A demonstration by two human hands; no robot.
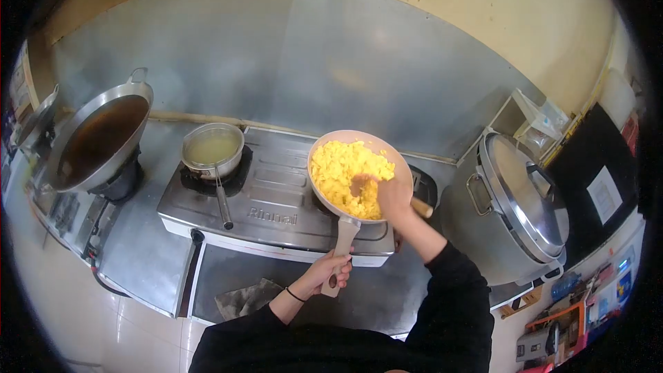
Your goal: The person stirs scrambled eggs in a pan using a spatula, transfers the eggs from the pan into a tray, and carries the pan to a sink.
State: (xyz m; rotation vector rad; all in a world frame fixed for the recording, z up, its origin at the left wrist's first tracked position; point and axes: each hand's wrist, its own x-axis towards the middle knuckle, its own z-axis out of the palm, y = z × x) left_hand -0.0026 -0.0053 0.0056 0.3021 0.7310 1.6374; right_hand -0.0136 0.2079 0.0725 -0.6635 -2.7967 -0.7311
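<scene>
My left hand (328,273) is wrapped around the beige handle of a frying pan (397,154). The pan sits on the right side of a two-burner gas stove and is full of yellow scrambled eggs (342,166). Above the pan's right side, my right hand (394,199) is closed on a wooden-handled utensil (423,208). The handle end sticks out to the right of the hand. A brownish part, seemingly the utensil's head, shows blurred among the eggs, so its exact shape cannot be made out.
On the stove (276,190), a small saucepan (214,146) of pale liquid stands over the left burner. Farther left is a large wok (103,135) of dark liquid. A big lidded pot (476,214) stands close on the right. A grey cloth (248,298) lies below the stove.
</scene>
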